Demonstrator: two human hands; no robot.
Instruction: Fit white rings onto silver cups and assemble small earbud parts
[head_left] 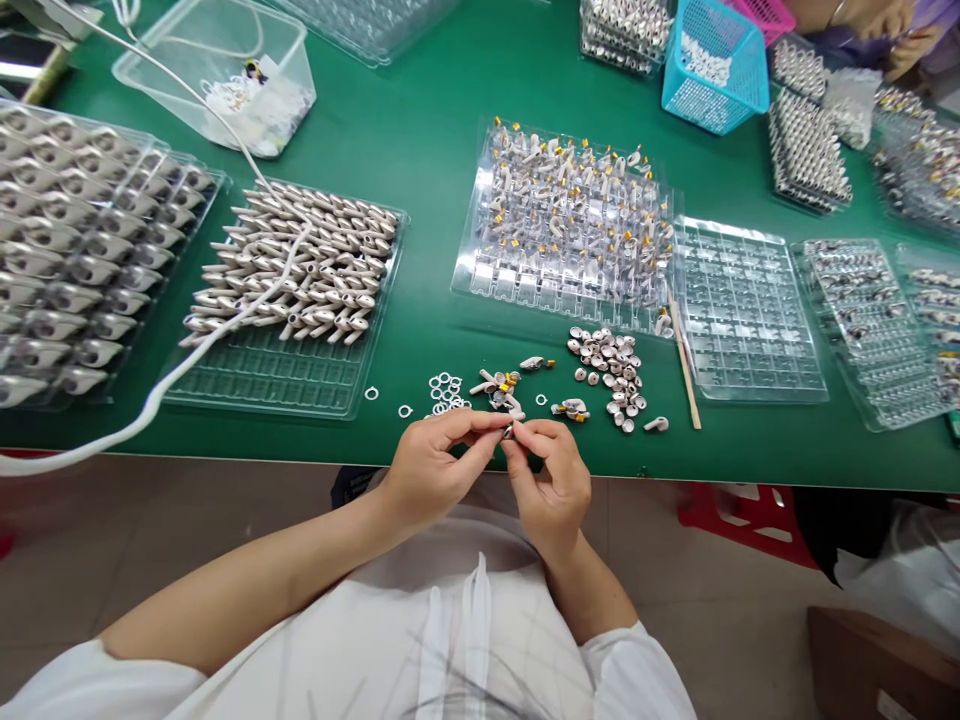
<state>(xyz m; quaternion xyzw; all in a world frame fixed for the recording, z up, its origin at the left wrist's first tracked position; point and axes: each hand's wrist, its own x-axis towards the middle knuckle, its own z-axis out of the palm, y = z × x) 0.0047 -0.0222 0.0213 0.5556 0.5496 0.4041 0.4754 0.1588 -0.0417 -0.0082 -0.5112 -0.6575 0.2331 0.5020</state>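
At the table's front edge, my left hand [439, 460] and my right hand [551, 485] meet, both pinching one small beige earbud [508, 432]. Fingertips cover much of it. Just beyond lie several loose earbud stems [495, 385] with gold flex strips. White rings [445, 388] are scattered left of these, and a single ring [541, 399] lies to the right. A pair of earbud pieces [571, 409] rests near my right hand. Farther right is a heap of small round earbud caps [611, 365], with one stemmed earbud piece [656, 425] beside it.
A clear tray of flex-strip earbuds [480, 275] stands ahead, a wooden stick [684, 370] at its right. Left are a tray of stems [262, 375], a white cable [150, 405] across it, and a plastic tub [161, 70]. A blue basket [712, 100] and a co-worker's hand [904, 45] are far right.
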